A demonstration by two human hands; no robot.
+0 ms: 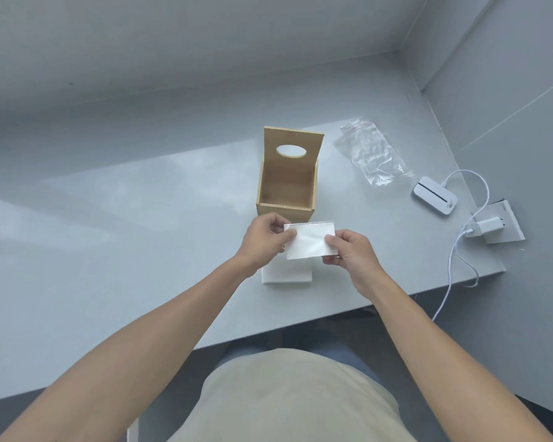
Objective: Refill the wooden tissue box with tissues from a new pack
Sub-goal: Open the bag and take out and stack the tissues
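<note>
Holding a folded white tissue (310, 240) between both hands, we have it lifted just in front of the wooden tissue box (286, 189). Our left hand (264, 239) pinches its left edge, fingers closed on the paper, and our right hand (348, 250) grips the right edge the same way, thumb on top. The box stands on the grey table (125, 218) with its lid (292, 145) swung upright, the oval slot facing us, and as far as we can see the inside is bare wood with nothing in it yet. Below our hands a white stack of tissues (286, 274) rests on the table, partly hidden by our wrists. The clear plastic wrapper (369, 154) lies empty off to the right, well apart from the box, so we judge the pack already opened and emptied. What seems left is the filling itself: getting the tissues into the box, then closing the lid, probably with one sheet drawn through the slot. A small white device (434, 199) and its cable (460, 247) sit at the far right, clear of the work.
</note>
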